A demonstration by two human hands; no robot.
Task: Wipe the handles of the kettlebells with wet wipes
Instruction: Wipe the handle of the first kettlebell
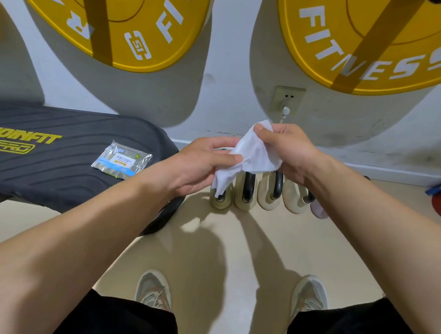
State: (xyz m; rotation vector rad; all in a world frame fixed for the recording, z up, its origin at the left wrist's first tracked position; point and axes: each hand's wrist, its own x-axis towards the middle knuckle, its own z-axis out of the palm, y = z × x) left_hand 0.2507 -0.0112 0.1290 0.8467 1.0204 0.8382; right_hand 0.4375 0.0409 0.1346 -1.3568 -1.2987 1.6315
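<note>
Head: wipe (250, 156) slants down-left (pinched).

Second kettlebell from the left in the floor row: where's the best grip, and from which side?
The dark handle, which loops up over the beige body. Come from above and the front: neighbouring kettlebells crowd both sides and the wall stands behind. The loop's top is hidden by the wet wipe.
</note>
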